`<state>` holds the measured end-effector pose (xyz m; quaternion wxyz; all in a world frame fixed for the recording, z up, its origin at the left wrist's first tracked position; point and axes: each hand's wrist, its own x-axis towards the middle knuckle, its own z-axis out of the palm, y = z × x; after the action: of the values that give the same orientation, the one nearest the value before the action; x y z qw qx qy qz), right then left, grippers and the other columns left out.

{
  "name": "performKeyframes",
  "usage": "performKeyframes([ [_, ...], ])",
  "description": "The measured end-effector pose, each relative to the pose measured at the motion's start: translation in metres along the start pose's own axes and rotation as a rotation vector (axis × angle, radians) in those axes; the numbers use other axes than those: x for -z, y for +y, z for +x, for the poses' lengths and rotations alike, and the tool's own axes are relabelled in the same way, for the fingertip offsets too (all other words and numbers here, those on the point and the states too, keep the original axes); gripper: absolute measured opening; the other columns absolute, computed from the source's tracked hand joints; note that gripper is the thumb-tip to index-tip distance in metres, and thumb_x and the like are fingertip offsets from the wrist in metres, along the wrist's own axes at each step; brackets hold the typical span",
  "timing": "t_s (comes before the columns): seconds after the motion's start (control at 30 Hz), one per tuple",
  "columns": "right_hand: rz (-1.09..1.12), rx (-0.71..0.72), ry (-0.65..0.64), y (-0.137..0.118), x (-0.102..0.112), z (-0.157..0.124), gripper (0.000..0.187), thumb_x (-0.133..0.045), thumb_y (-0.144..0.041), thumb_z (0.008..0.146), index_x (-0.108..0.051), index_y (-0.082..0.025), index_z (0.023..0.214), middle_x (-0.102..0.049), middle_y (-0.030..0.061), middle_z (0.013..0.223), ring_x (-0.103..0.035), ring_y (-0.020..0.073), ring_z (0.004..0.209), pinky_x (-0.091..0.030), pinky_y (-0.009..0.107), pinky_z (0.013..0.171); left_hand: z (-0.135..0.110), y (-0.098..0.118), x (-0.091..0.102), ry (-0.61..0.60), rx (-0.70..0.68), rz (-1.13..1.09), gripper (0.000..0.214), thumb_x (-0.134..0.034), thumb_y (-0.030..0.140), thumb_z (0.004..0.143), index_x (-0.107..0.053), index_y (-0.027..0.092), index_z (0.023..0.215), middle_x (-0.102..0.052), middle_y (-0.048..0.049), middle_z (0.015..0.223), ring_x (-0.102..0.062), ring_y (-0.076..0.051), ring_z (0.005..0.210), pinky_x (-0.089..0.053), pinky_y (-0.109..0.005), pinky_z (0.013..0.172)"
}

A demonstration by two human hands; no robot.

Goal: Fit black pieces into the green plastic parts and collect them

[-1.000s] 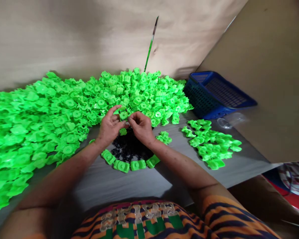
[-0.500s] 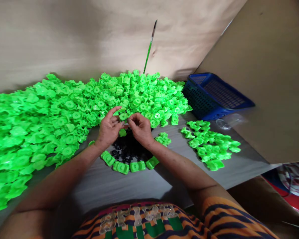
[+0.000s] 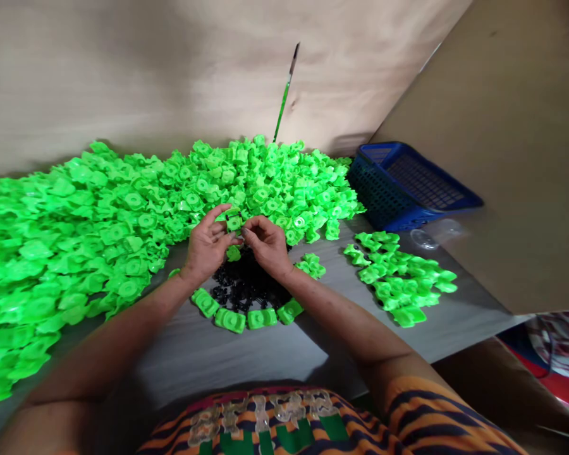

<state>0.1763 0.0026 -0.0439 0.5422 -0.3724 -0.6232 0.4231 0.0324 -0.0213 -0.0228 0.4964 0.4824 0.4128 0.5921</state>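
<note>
My left hand (image 3: 207,245) and my right hand (image 3: 266,245) meet over the middle of the grey table (image 3: 227,351). Both pinch one small green plastic piece (image 3: 234,222) between their fingertips. Right under the hands lies a heap of small black parts (image 3: 241,287), ringed at the front by a few green pieces (image 3: 246,317). A second green piece (image 3: 234,253) shows just below the left fingers; whether it is held I cannot tell.
A huge pile of green plastic pieces (image 3: 99,221) covers the table's left and back. A smaller green heap (image 3: 401,278) lies at the right, near a blue basket (image 3: 408,186). A thin green stick (image 3: 284,91) leans on the brown wall.
The hands have stayed at the same spot, with only slight finger movement on the green piece. The view has shifted a little.
</note>
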Motion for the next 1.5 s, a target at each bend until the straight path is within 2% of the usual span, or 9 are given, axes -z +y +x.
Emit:
performKeyframes([
  [0.37, -0.153, 0.113, 0.012, -0.001, 0.001, 0.000, 0.021, -0.061, -0.041, 0.088, -0.056, -0.023, 0.079, -0.056, -0.0005, 0.076, -0.052, 0.0155, 0.074, -0.045, 0.031, 0.074, 0.000, 0.003, 0.002, -0.009, 0.025, 0.009, 0.065, -0.084, 0.028, 0.066, -0.061, 0.019, 0.127, -0.077, 0.0002, 0.085, -0.078, -0.021, 0.080, -0.068, -0.035, 0.074],
  [0.57, -0.203, 0.041, -0.038, 0.001, 0.008, 0.006, 0.022, -0.059, -0.044, 0.092, -0.056, -0.023, 0.085, -0.060, -0.0001, 0.080, -0.055, 0.0162, 0.076, -0.044, 0.030, 0.072, 0.012, 0.004, 0.011, 0.046, 0.025, -0.012, 0.069, -0.081, 0.024, 0.066, -0.057, 0.020, 0.131, -0.074, -0.0004, 0.087, -0.079, -0.023, 0.085, -0.068, -0.036, 0.076],
  [0.63, -0.394, 0.066, -0.114, -0.002, 0.010, 0.005, 0.016, -0.060, -0.036, 0.093, -0.058, -0.023, 0.085, -0.062, 0.0018, 0.082, -0.056, 0.0185, 0.081, -0.044, 0.032, 0.078, 0.017, 0.004, 0.016, 0.082, 0.028, -0.023, 0.069, -0.081, 0.025, 0.067, -0.055, 0.021, 0.132, -0.070, 0.0017, 0.081, -0.079, -0.024, 0.084, -0.068, -0.036, 0.073],
  [0.73, -0.824, 0.128, -0.361, -0.011, 0.009, 0.000, 0.012, -0.066, -0.031, 0.091, -0.065, -0.019, 0.091, -0.068, 0.0096, 0.095, -0.057, 0.0266, 0.099, -0.042, 0.040, 0.090, 0.020, 0.004, 0.021, 0.121, 0.070, -0.017, 0.062, -0.081, 0.032, 0.070, -0.055, 0.022, 0.126, -0.065, 0.0047, 0.073, -0.078, -0.023, 0.072, -0.066, -0.033, 0.062],
  [0.8, -1.047, 0.138, -0.486, -0.018, 0.006, -0.006, 0.026, -0.070, -0.038, 0.091, -0.069, -0.017, 0.106, -0.070, 0.0155, 0.106, -0.054, 0.0327, 0.110, -0.039, 0.044, 0.093, 0.020, 0.004, 0.020, 0.134, 0.104, 0.004, 0.058, -0.081, 0.037, 0.070, -0.055, 0.021, 0.120, -0.068, 0.0034, 0.075, -0.076, -0.021, 0.066, -0.063, -0.030, 0.054],
  [0.9, -1.192, 0.129, -0.570, -0.022, 0.001, -0.011, 0.047, -0.071, -0.043, 0.092, -0.064, -0.015, 0.129, -0.071, 0.0188, 0.113, -0.051, 0.0361, 0.113, -0.037, 0.045, 0.094, 0.019, 0.002, 0.018, 0.148, 0.129, 0.039, 0.055, -0.084, 0.039, 0.068, -0.057, 0.021, 0.112, -0.071, 0.0007, 0.077, -0.075, -0.021, 0.064, -0.060, -0.027, 0.049],
  [1.1, -1.196, 0.123, -0.600, -0.016, 0.000, -0.010, 0.039, -0.062, -0.031, 0.095, -0.062, -0.013, 0.130, -0.072, 0.0188, 0.115, -0.053, 0.0357, 0.113, -0.036, 0.043, 0.092, 0.021, -0.003, 0.018, 0.164, 0.100, 0.036, 0.055, -0.086, 0.035, 0.061, -0.051, 0.023, 0.101, -0.067, 0.0018, 0.076, -0.077, -0.026, 0.074, -0.062, -0.031, 0.055],
  [1.3, -1.114, 0.057, -0.557, -0.011, 0.001, -0.005, 0.030, -0.065, -0.026, 0.089, -0.064, -0.014, 0.116, -0.072, 0.0157, 0.107, -0.055, 0.0332, 0.108, -0.037, 0.042, 0.092, 0.022, 0.000, 0.017, 0.183, 0.122, 0.018, 0.051, -0.084, 0.027, 0.058, -0.048, 0.023, 0.093, -0.064, 0.0058, 0.073, -0.069, -0.016, 0.054, -0.048, -0.020, 0.040],
  [1.5, -0.769, 0.068, -0.276, -0.011, 0.017, 0.008, 0.029, -0.070, -0.024, 0.080, -0.062, -0.017, 0.107, -0.066, 0.0047, 0.089, -0.056, 0.0238, 0.089, -0.042, 0.036, 0.084, 0.017, 0.009, 0.015, 0.147, 0.215, 0.010, 0.047, -0.086, 0.029, 0.057, -0.062, 0.021, 0.096, -0.059, 0.0075, 0.061, -0.057, -0.011, 0.047, -0.045, -0.020, 0.038],
])
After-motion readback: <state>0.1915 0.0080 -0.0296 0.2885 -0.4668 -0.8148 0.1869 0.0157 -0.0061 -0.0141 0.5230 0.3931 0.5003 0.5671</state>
